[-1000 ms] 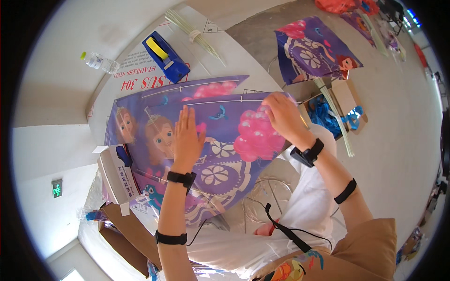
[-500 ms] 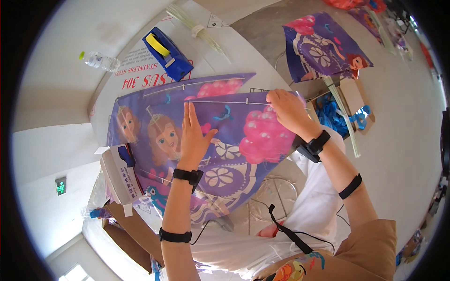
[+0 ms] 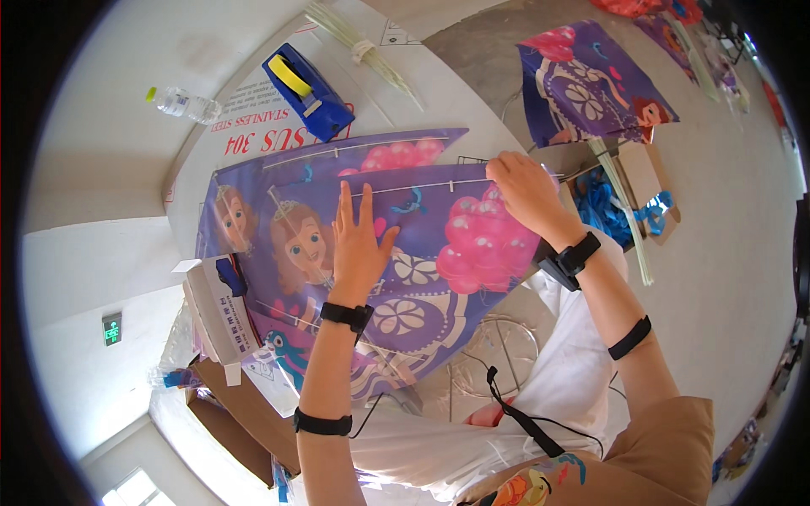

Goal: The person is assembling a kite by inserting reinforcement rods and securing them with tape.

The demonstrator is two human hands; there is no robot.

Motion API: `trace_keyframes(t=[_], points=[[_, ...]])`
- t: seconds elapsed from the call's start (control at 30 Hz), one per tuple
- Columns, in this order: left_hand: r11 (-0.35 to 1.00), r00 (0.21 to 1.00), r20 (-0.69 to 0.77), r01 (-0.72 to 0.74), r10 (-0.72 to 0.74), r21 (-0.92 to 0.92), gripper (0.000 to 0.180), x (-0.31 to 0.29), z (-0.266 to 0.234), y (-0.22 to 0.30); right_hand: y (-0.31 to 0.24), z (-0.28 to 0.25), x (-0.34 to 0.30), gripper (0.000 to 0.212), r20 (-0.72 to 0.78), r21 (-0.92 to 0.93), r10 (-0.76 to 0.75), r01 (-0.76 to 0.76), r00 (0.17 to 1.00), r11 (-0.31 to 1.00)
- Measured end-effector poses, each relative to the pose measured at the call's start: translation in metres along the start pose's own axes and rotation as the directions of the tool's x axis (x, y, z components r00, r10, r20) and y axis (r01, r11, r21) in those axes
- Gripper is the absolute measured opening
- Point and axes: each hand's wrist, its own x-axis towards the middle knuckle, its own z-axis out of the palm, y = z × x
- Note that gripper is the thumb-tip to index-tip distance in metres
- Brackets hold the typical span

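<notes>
Purple sheet [image 3: 405, 291], centre, overhanging the desk [image 3: 456, 118]. Left hand [image 3: 361, 253], nine o'clock: flat, grip apart. Right hand [image 3: 530, 201], two o'clock: fingers bunched at the white rod [image 3: 430, 186]; clamping cannot be told. Uneven pressure could skew the rod, creasing the sheet.

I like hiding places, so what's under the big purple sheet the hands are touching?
Part of another purple sheet sticks out past its upper-left edge, over a white surface. The big sheet hides the rest.
</notes>
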Motion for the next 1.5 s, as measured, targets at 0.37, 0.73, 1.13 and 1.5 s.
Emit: trace_keyframes(t=[0.37, 0.73, 1.13, 1.5], points=[[0.953, 0.985, 0.025, 0.159, -0.171, 0.259, 0.093, 0.001, 0.012, -0.003, 0.000, -0.001, -0.002, 0.020, -0.021, -0.074, 0.001, -0.002, 1.000, 0.997], [0.931, 0.965, -0.178, 0.238, -0.194, 0.276, 0.075, -0.001, -0.010, -0.086, -0.025, 0.005, -0.002, 0.024, -0.125, 0.134, -0.036, 0.053, 0.991, 0.990], [0.897, 0.880, -0.241, 0.436, -0.409, 0.071, 0.045, 0.033, -0.064, -0.195, -0.061, -0.042, -0.101, 0.029, 0.377, 0.432, 0.463, -0.594, 0.802, 0.679], [0.899, 0.912, -0.169, 0.310, -0.373, -0.309, 0.033, 0.032, -0.078, -0.236, -0.118, -0.014, -0.152, 0.054, 0.560, 0.678, 0.547, -0.724, 0.622, 0.128]])
